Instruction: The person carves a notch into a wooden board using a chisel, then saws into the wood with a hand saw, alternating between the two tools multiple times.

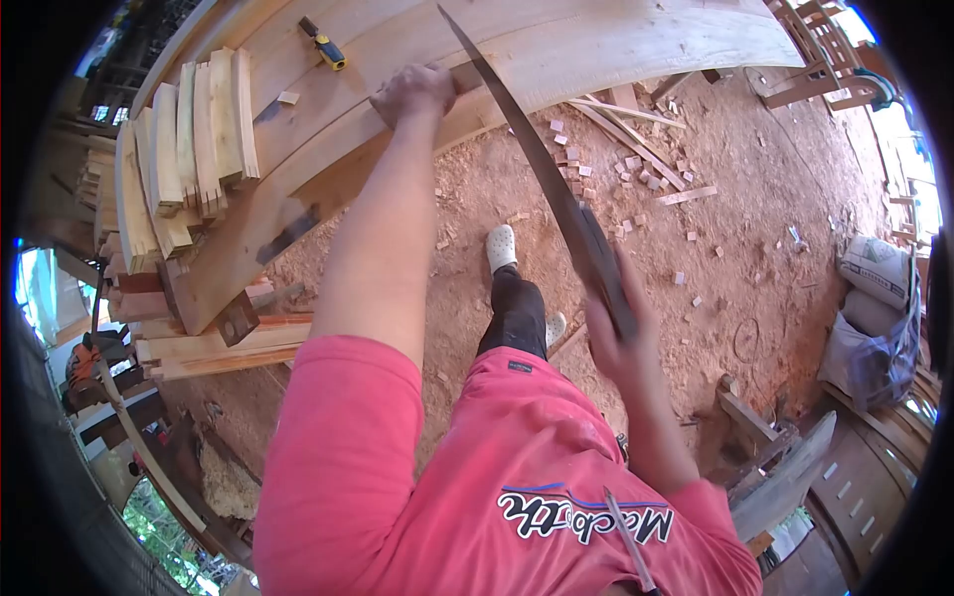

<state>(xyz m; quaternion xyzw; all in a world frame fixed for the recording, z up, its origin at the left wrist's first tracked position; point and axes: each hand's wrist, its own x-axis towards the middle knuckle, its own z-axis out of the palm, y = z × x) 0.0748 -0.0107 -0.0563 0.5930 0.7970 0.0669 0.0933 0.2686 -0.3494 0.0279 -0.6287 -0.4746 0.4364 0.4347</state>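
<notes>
My right hand (624, 336) is closed around the grip end of a handsaw (545, 164). The long dark blade points up and away, its far part passing beside the end of a wood piece (465, 77) at the bench edge. Whether the teeth touch the wood I cannot tell. My left hand (415, 92) is closed over that wood piece and presses it on the workbench (368, 60), arm stretched out. Left of this hand lie a small wood offcut (288, 97) and a chisel (323, 45) with a yellow and black handle.
Several curved wood pieces (199, 139) are stacked on the bench's left end. Offcuts (636, 171) and thin strips (636, 139) litter the sawdust-covered floor (735, 228). Sacks (874, 298) stand at the right, a wooden chair frame (820, 65) at the upper right.
</notes>
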